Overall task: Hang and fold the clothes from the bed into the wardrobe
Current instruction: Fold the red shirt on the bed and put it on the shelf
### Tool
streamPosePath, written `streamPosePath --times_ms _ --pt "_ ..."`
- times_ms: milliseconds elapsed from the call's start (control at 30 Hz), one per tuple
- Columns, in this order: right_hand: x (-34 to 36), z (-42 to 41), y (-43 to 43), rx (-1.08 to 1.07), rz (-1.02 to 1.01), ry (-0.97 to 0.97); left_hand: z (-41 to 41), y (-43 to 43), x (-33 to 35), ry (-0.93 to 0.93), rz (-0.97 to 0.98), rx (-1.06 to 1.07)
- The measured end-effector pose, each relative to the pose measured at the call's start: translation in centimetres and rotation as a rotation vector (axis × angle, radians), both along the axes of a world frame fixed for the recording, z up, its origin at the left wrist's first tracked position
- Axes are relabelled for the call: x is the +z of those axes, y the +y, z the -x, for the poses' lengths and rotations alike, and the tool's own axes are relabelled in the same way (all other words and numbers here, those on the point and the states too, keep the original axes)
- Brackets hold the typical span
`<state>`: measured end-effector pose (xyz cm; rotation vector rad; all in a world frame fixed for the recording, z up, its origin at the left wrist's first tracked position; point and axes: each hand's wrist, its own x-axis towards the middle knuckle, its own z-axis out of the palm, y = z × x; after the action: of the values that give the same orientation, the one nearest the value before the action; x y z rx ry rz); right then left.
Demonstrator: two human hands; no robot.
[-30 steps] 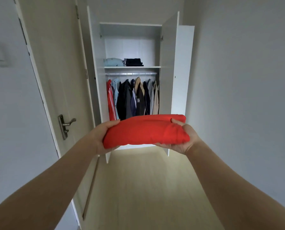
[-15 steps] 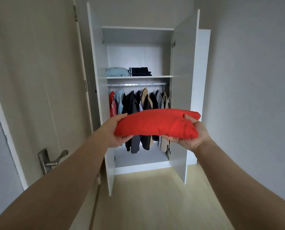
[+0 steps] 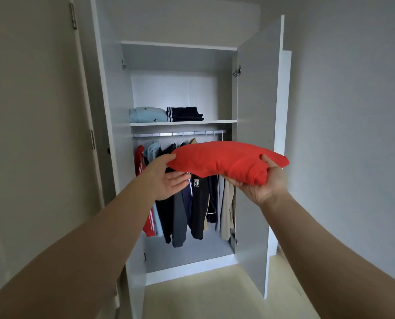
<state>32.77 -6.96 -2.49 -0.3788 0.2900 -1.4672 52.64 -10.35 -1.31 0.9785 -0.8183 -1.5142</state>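
A folded red garment [image 3: 226, 161] is held up in front of the open white wardrobe [image 3: 180, 46], level with the top of the hanging clothes. My right hand [image 3: 264, 183] grips its right end, thumb on top and fingers curled underneath. My left hand [image 3: 166, 178] is at the left end, thumb against the edge and fingers stretched out straight below the cloth. The upper shelf [image 3: 214, 122] carries a folded light blue garment [image 3: 147, 115] and a folded navy garment [image 3: 183, 113], with bare board to their right.
Under the shelf, a metal rail [image 3: 178, 134] holds several hung jackets [image 3: 198, 203] in red, blue, black, grey and beige. The wardrobe doors stand open, the right door [image 3: 258, 157] close to my right hand. A room door [image 3: 30, 134] is on the left, light floor [image 3: 214, 295] below.
I have come closer to the wardrobe and lifted the red garment a little. My left hand's fingers have loosened and straightened under the cloth. The right hand keeps its grip.
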Motion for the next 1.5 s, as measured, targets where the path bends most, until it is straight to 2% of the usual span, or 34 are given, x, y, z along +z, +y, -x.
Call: streamPosePath --times_ms 167,533,700,933,1033,1200,1400,1500 --pt "0.1 2.0 -9.2 -0.064 0.044 0.012 2.7 -9.5 0.5 -0.082 0.051 0.026" --pt "4.7 9.2 -32.9 -0.090 0.107 0.013 10.5 -34.4 3.7 -0.018 0.107 -0.019" --pt "4.9 9.9 -42.3 -0.077 0.118 0.047 10.7 -43.2 4.5 -0.157 0.173 -0.066" --pt "6.2 8.7 -56.3 -0.134 0.152 0.085 9.2 -57.7 6.2 -0.229 0.236 -0.120" --pt "7.8 7.9 -61.6 -0.155 0.179 0.094 7.9 -62.9 7.6 -0.342 0.269 -0.137" --pt "10.3 7.4 -69.9 -0.232 0.209 0.086 5.3 -71.7 11.6 -0.534 0.430 0.060" --pt "12.4 8.5 -79.6 -0.274 0.232 0.080 4.1 -80.0 14.3 -0.598 0.503 0.189" --pt "13.4 9.2 -84.5 -0.290 0.257 0.078 4.7 -84.4 14.9 -0.644 0.619 0.304"
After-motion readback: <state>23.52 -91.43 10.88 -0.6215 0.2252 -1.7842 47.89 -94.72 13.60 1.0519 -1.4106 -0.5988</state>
